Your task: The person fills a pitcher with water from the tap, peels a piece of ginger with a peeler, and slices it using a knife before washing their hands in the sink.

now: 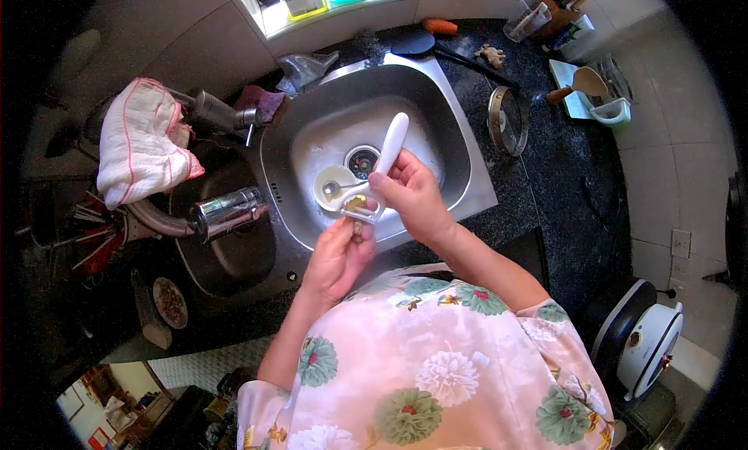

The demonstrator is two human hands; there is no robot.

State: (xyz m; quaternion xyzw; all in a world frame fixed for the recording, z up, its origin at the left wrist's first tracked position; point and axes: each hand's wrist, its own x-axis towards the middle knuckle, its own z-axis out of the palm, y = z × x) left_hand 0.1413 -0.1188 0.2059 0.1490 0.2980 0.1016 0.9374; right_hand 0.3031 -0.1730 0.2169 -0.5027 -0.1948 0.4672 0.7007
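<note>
Over the front part of the steel sink [304, 123], my right hand [413, 197] is closed round a white-handled peeler [392, 142], its handle pointing up and away. The peeler's head rests against a small piece of ginger [358, 225], brown below and yellow near the blade. My left hand [339, 259] pinches that piece from below. Behind the peeler head, a white bowl [322, 187] with a metal spoon [332, 190] in it sits in the sink beside the drain [362, 162].
A faucet [230, 212] and a hanging cloth [140, 142] are at the left. On the dark counter behind and right lie a carrot [441, 27], a black utensil [467, 58], more ginger [492, 56] and a round strainer [507, 121]. A white cooker [650, 349] stands lower right.
</note>
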